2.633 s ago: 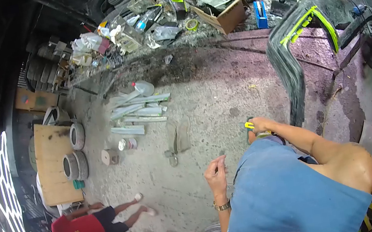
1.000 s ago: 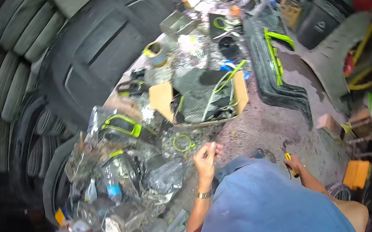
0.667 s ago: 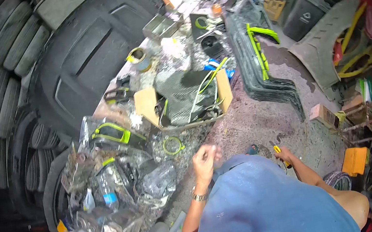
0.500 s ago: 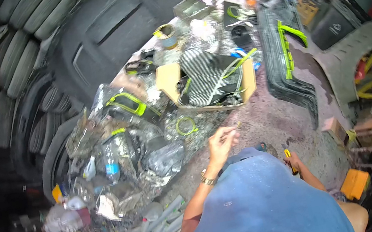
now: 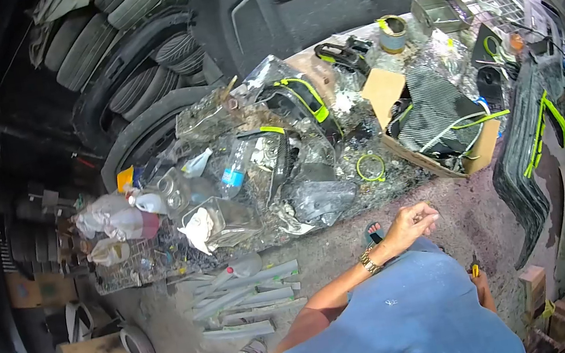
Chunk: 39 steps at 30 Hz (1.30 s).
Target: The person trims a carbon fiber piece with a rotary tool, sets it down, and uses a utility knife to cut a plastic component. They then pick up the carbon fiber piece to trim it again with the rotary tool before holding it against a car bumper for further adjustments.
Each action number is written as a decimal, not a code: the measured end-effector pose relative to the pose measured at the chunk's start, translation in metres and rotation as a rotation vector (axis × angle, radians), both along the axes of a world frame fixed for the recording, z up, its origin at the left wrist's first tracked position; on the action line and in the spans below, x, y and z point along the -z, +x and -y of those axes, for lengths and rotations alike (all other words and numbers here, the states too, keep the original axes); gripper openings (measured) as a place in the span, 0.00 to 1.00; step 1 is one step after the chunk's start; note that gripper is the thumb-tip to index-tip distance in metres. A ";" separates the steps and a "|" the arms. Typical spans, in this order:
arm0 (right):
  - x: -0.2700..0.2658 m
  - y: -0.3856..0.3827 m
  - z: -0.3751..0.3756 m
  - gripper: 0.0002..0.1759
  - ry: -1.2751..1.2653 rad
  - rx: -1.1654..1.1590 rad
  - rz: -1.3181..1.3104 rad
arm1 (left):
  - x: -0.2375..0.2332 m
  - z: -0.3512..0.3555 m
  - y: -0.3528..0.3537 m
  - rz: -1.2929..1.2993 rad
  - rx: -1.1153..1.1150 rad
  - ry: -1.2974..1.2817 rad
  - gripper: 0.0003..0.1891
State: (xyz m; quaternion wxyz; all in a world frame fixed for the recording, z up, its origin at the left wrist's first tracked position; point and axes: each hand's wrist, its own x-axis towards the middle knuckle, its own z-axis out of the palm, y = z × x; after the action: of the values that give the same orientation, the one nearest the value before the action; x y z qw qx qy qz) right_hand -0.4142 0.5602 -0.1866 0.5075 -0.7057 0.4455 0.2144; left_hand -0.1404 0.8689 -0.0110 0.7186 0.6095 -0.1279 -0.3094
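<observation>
We have floor (image 5: pixel 471 208) for moving before the table (image 5: pixel 392 186), whose near edge runs from 10 to 1 o'clock; the black part (image 5: pixel 520 189) bounds that room at 2. The box (image 5: pixel 484 146) sits by that edge at 1 o'clock. Our left hand (image 5: pixel 410 224), also at 1, curls its fingers narrow; we cannot tell if it holds anything. Our right hand (image 5: pixel 481 285), at 3, grips the yellow tool (image 5: pixel 475 270), whose tip we judge best aimed away from the left.

The tool (image 5: pixel 475 270) is yellow, the shirt (image 5: pixel 398 329) blue, the watch (image 5: pixel 369 264) gold, the sheet (image 5: pixel 437 106) finely patterned grey.
</observation>
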 end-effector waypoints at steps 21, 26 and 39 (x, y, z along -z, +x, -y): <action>0.024 0.045 0.005 0.12 0.064 -0.100 -0.048 | 0.007 -0.041 0.035 0.051 -0.161 0.030 0.07; 0.020 0.051 -0.001 0.13 0.025 -0.085 -0.050 | 0.012 -0.051 0.046 0.074 -0.167 0.017 0.07; 0.004 0.075 -0.031 0.14 0.016 0.033 -0.057 | 0.008 -0.061 0.076 0.160 -0.124 0.081 0.16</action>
State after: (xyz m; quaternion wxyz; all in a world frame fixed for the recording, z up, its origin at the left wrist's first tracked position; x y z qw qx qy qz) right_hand -0.3391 0.5911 -0.1904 0.5035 -0.6879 0.4695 0.2296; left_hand -0.0643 0.9295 -0.0186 0.6987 0.6675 -0.1346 -0.2196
